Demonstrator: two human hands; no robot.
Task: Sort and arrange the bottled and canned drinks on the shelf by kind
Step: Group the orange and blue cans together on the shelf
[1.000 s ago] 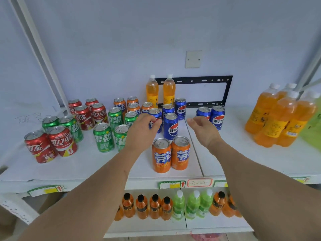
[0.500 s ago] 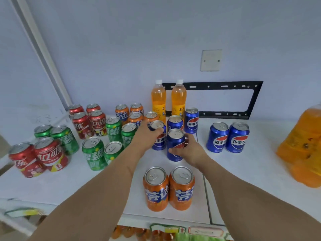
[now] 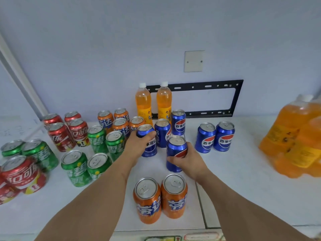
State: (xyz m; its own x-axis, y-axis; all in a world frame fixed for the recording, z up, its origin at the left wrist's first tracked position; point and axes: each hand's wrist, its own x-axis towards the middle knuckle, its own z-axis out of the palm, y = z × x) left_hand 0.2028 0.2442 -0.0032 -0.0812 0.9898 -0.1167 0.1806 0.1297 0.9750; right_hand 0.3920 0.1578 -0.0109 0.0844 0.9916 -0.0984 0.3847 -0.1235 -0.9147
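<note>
Both hands, open 1 s ago, now grip Pepsi cans: left hand (image 3: 139, 145) fingers (image 3: 150, 136) clasp far can (image 3: 147, 141), right hand (image 3: 188, 160) near can (image 3: 176, 152); prob. headed to Pepsi pair (image 3: 215, 137) at right.

Left hand (image 3: 137, 145) is wrapping around a blue can (image 3: 147, 141), fingers curled over its front, can standing upright on the white shelf (image 3: 243, 180). Right hand (image 3: 189, 161) is gripping a 2nd blue can (image 3: 176, 150), just right of and nearer than the left-hand blue can. 2 more blue cans are standing right behind the left-hand blue can, a pair of blue cans (image 3: 215, 137) well to its right. 2 orange cans (image 3: 160, 197) are sitting touching, nearer than it. Green cans (image 3: 97, 148) are crowding its left, red cans (image 3: 66, 131) further left. 2 orange bottles (image 3: 153, 103) are standing behind it against the wall.
</note>
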